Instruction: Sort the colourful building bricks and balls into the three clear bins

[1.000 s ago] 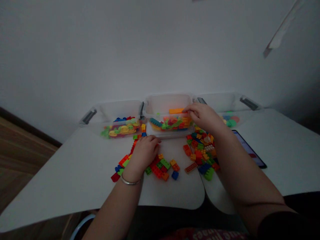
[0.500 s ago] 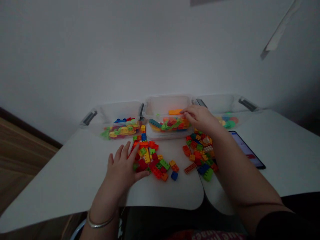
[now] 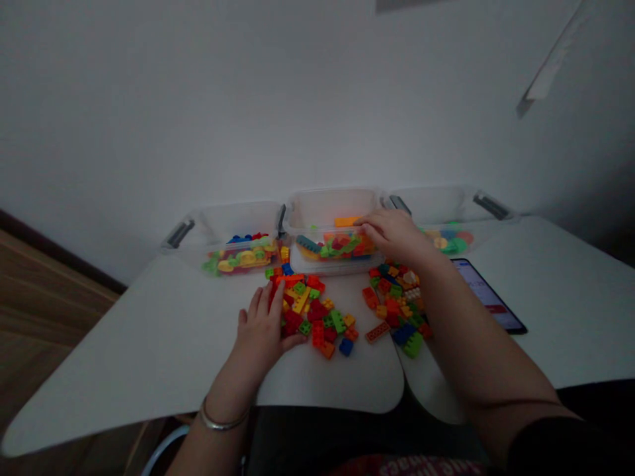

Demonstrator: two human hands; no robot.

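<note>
My left hand (image 3: pixel 262 332) lies open at the left side of a pile of toy building bricks (image 3: pixel 317 309), its fingers spread and touching the bricks there. My right hand (image 3: pixel 391 231) rests at the front right rim of the middle clear plastic box (image 3: pixel 327 268), with its fingers bent over the edge. Beside those fingertips, inside the box, lies a long orange brick (image 3: pixel 346 222). Other colourful bricks fill the bottom of this box. A second brick pile (image 3: pixel 397 304) sits below my right forearm.
Clear boxes with colourful pieces stand to the left (image 3: pixel 243 254) and right (image 3: pixel 449 241) of the middle one, against the wall. A phone (image 3: pixel 489 297) with a lit screen lies right of my forearm. Two white tabletops (image 3: pixel 337 390) meet with a gap in front.
My left hand has moved right and pushed the left brick pile a little to the right, bunching it closer. My right hand has shifted slightly left along the rim; the orange brick stays put.
</note>
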